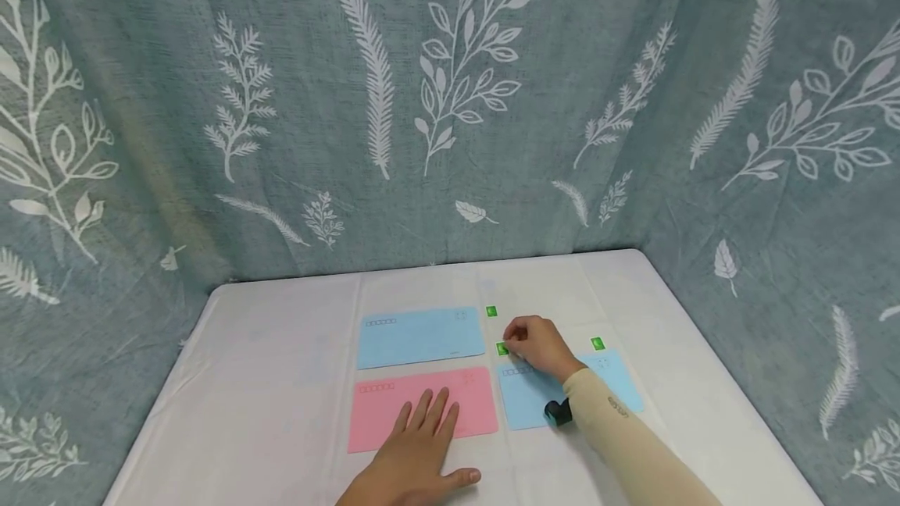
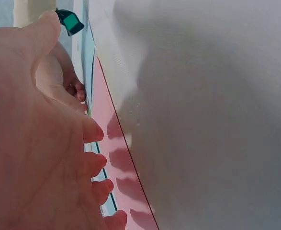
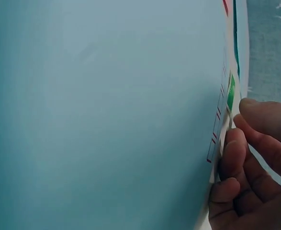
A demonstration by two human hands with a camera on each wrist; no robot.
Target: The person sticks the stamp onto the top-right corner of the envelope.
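Note:
My left hand point(image 1: 415, 455) lies over the lower part of a pink envelope point(image 1: 471, 404), fingers straight and spread, thumb out to the right. In the left wrist view, the fingers point(image 2: 95, 165) reach over that pink envelope's edge point(image 2: 106, 103). Bent over the left end of the right-hand blue envelope point(image 1: 527, 408), my right hand point(image 1: 541, 346) pinches at the edge of a small green stamp point(image 1: 502, 349). The right wrist view shows thumb and forefinger close together beside this stamp point(image 3: 231, 93); their exact contact is partly hidden.
Another blue envelope point(image 1: 415, 338) lies behind the pink one. Two more green stamps, a far stamp point(image 1: 491, 311) and a right stamp point(image 1: 598, 343), lie on the white table point(image 1: 281, 381). A small black device point(image 1: 558, 412) sits at my right wrist. Patterned curtains point(image 1: 401, 201) surround the table.

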